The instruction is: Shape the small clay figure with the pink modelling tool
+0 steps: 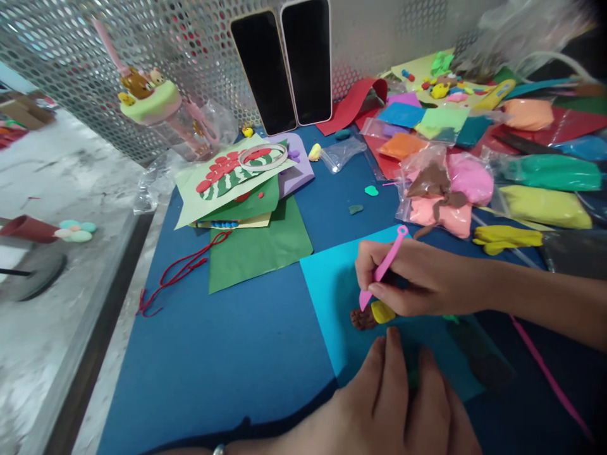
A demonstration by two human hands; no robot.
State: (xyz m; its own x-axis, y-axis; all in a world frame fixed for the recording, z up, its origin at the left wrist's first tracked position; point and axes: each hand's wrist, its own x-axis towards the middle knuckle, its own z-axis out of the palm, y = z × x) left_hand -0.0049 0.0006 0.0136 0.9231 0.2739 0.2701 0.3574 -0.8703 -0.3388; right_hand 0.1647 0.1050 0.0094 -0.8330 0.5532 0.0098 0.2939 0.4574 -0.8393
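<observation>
Pressing pink tool [383, 268] on lumpy brown clay [363, 318], yellow clay [382, 311] beside it

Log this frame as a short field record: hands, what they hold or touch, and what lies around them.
surface: blue mat
right hand: grips pink tool, tip down at brown clay
beside tip: yellow clay
left hand: flat on cyan sheet, fingers pointing toward the clay
left of sheet: green paper, red cord
back: two phones leaning on perforated panel
right: bagged clay in several colours
</observation>
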